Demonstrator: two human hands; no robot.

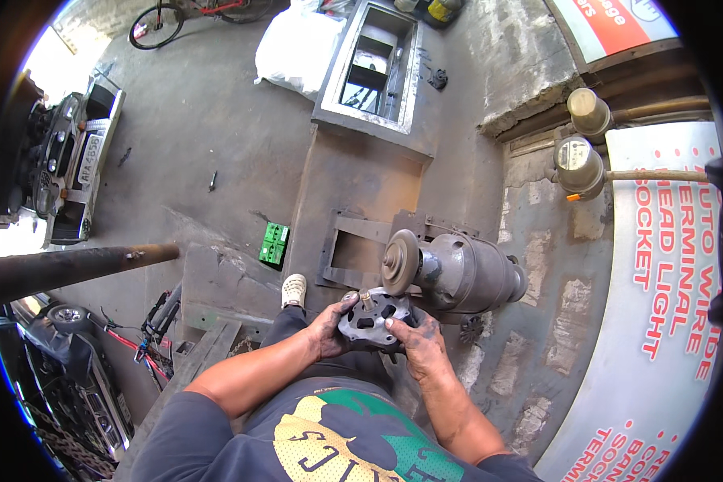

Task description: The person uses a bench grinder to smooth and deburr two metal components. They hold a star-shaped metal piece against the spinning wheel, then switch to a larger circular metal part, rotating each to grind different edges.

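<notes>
Metal housing point(369, 329) sits just below the wheel point(400, 262), contact unclear; left hand point(330, 330) and right hand point(422, 345) fingers clamped on its edges. Risk: if the wheel's spinning (can't tell), snagged edge could kick it loose.

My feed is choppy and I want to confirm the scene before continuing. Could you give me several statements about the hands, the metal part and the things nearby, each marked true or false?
1. The left hand and the right hand both hold the metal part. True.
2. Both hands are gloved. False: they are bare.
3. A round wheel sits at the left end of the motor, as pictured. True.
4. The motor is bright red. False: it is grey.
5. A green box lies left of the motor in the picture. True.
6. The metal part is a solid disc with no openings. False: several openings show in its face.
</notes>
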